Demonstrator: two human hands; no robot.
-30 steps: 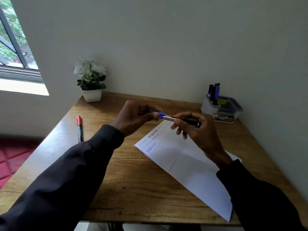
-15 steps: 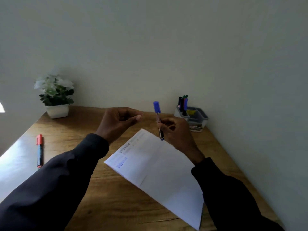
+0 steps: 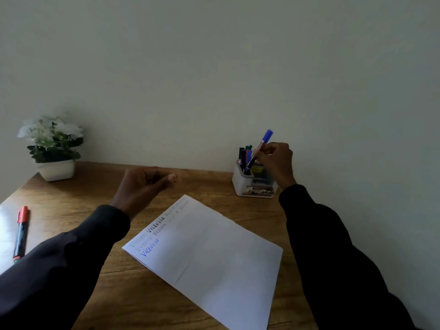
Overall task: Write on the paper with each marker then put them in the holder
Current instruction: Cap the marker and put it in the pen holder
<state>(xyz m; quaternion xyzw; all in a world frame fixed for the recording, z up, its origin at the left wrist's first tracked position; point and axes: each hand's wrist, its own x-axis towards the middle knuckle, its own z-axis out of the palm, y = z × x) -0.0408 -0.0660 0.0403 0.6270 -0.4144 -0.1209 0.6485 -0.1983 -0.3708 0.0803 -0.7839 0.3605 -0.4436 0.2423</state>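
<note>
Bare left hand (image 3: 142,186), bare right hand (image 3: 277,163), long dark sleeves (image 3: 333,258) to the wrists, plain fabric

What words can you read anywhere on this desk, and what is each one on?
"Victoria", blue ink, on the paper.
"Victoria", bold black, on the same paper, above the blue one.
Fainter words on the paper: too pale to read.
Label on the holder: blurred.
Print on the blue marker in the right hand: too small.
</note>
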